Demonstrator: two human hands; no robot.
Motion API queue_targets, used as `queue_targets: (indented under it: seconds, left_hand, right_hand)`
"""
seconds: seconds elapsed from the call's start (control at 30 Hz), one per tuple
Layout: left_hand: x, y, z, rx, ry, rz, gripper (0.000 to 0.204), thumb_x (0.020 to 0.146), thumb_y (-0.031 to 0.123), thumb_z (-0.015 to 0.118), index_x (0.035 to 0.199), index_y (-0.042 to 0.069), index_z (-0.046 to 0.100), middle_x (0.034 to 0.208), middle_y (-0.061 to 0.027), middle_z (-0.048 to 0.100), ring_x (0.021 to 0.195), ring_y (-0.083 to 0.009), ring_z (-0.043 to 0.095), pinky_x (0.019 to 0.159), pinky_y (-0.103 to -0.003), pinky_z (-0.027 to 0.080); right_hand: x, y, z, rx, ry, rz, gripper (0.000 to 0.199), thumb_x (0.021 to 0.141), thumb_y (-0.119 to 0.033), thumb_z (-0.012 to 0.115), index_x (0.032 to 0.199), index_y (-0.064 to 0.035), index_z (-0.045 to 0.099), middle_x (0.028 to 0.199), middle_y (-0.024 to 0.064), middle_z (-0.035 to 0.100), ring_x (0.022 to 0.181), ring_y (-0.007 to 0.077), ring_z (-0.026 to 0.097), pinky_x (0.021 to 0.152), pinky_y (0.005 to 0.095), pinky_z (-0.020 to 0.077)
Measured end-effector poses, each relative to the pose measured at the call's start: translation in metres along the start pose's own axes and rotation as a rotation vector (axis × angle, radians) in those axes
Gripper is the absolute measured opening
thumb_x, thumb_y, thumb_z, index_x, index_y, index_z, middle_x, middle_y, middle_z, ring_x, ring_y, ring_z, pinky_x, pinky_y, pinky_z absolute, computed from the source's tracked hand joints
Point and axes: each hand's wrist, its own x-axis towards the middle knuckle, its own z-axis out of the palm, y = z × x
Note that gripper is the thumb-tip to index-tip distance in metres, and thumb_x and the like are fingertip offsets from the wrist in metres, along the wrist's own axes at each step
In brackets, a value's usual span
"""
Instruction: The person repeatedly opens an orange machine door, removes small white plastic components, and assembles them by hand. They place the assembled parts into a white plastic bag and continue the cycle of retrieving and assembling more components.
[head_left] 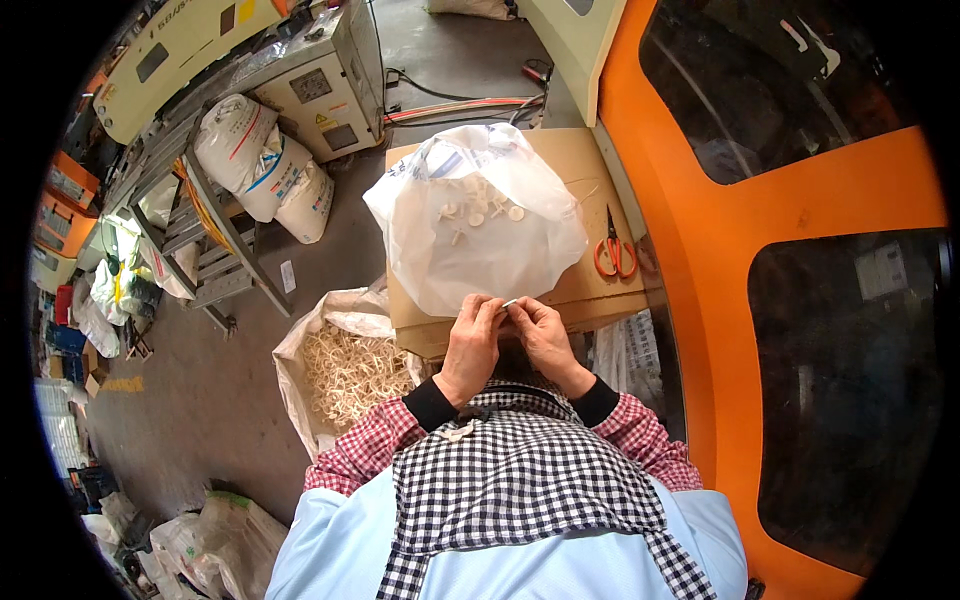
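Close in front of my body, my left hand (472, 348) and my right hand (546, 343) meet at the fingertips. Both are closed in a pinch on a small white piece (509, 303), mostly hidden by the fingers, so its kind is unclear. Just beyond them, a translucent white plastic bag (430, 255) lies open on a cardboard surface (590, 170). Several small off-white round parts (478, 205) rest inside the bag. To its right lies a pair of scissors with orange handles (614, 258), on the cardboard and apart from my hands.
A white woven sack (290, 350) full of thin off-white scraps (350, 375) stands at the left. An orange machine (690, 260) with dark windows borders the right side. Stuffed white sacks (262, 165) lean by a metal rack (215, 240) at the far left.
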Motion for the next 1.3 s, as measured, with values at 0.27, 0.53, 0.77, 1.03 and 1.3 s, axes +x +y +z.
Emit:
queue_targets:
  seconds: [0.27, 0.53, 0.77, 1.03, 1.3]
  left_hand:
    - [-0.005, -0.002, 0.006, 0.071, -0.059, 0.005, 0.024, 0.078, -0.006, 0.055, 0.101, -0.003, 0.054, 0.094, -0.0183, 0.053, 0.084, -0.0340, 0.057, 0.070, -0.037, 0.049]
    - [-0.002, -0.009, 0.021, -0.124, 0.004, -0.169, 0.033, 0.082, -0.004, 0.058, 0.115, -0.001, 0.057, 0.083, -0.0144, 0.058, 0.069, -0.0217, 0.060, 0.061, -0.028, 0.048]
    - [-0.029, -0.051, -0.021, -0.731, -0.217, -0.825, 0.025, 0.089, 0.008, 0.056, 0.109, -0.007, 0.056, 0.091, -0.0095, 0.063, 0.078, -0.0118, 0.061, 0.067, -0.024, 0.050]
    - [-0.194, -0.154, -0.097, -0.865, 0.316, -1.509, 0.028, 0.088, -0.002, 0.050, 0.114, -0.010, 0.044, 0.103, -0.0151, 0.056, 0.089, -0.0227, 0.060, 0.078, -0.027, 0.053]
    - [-0.245, -0.316, -0.111, -0.433, 0.207, -1.492, 0.031, 0.084, 0.020, 0.056, 0.107, -0.001, 0.054, 0.097, -0.0136, 0.060, 0.086, -0.0279, 0.061, 0.069, -0.039, 0.053]
  right_hand:
    - [-0.011, 0.013, 0.002, 0.221, 0.089, 0.013, 0.021, 0.092, -0.017, 0.053, 0.097, 0.0022, 0.060, 0.089, 0.0038, 0.062, 0.081, 0.0101, 0.059, 0.074, 0.0236, 0.0500]
    - [-0.015, -0.011, -0.009, -0.275, 0.266, -0.070, 0.017, 0.087, -0.014, 0.060, 0.085, 0.0021, 0.064, 0.076, 0.0060, 0.066, 0.067, 0.0107, 0.062, 0.063, 0.0236, 0.0504]
    - [0.028, -0.013, -0.131, -1.146, 0.672, -0.333, 0.019, 0.081, -0.017, 0.062, 0.079, 0.0020, 0.063, 0.074, 0.0157, 0.064, 0.069, 0.0286, 0.063, 0.064, 0.0354, 0.0478]
    - [0.087, 0.045, -0.246, -1.679, 0.585, -0.097, 0.022, 0.084, -0.015, 0.055, 0.095, 0.0027, 0.063, 0.106, 0.0197, 0.054, 0.106, 0.0335, 0.049, 0.079, 0.0434, 0.0461]
    - [-0.070, -0.100, -0.093, -1.456, 0.757, -0.683, 0.018, 0.078, -0.004, 0.060, 0.096, -0.0002, 0.061, 0.097, 0.0158, 0.057, 0.089, 0.0328, 0.055, 0.079, 0.0394, 0.0452]
